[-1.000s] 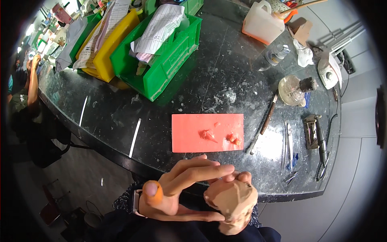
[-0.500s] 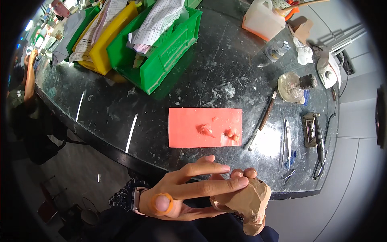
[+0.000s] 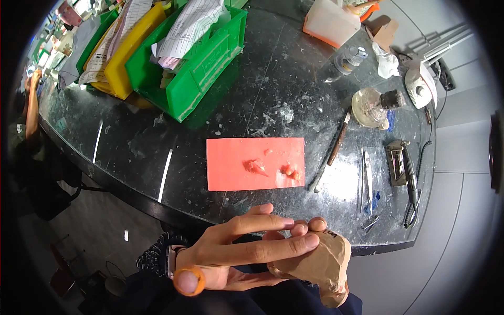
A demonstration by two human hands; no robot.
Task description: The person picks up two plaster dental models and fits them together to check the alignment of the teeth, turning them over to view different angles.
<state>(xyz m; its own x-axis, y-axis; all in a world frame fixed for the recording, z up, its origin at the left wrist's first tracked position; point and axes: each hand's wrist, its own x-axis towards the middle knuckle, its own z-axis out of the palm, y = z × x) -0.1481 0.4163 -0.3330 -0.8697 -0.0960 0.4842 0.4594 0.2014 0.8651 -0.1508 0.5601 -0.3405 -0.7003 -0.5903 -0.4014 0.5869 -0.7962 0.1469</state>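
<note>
Low in the view, a tan plaster model [image 3: 323, 257] is held near my lap. My left hand [image 3: 231, 247] comes in from the left, a watch band at its wrist. Its fingers stretch rightward and rest on the model's upper side, while the thumb, with an orange band around it, stands well apart. My right hand [image 3: 317, 223] is mostly hidden behind the model; fingertips that appear to be its own curl over the far edge. Just beyond the hands lies a pink wax sheet [image 3: 226, 165] carrying a crumpled wax scrap [image 3: 255, 166] and a small tooth-like cluster [image 3: 291, 171].
Green [image 3: 205, 79] and yellow [image 3: 118, 73] bins with papers stand at the back left. Rightward lie a brown-handled tool [image 3: 336, 144], tweezers [image 3: 368, 173] and a corded handpiece [image 3: 409, 176]. A glass burner [image 3: 367, 107] and a white container [image 3: 331, 23] sit farther back.
The left thumb has swung left and down, farther from the model. Both hands and the model have shifted slightly left. The whole bench has also slid left in the view.
</note>
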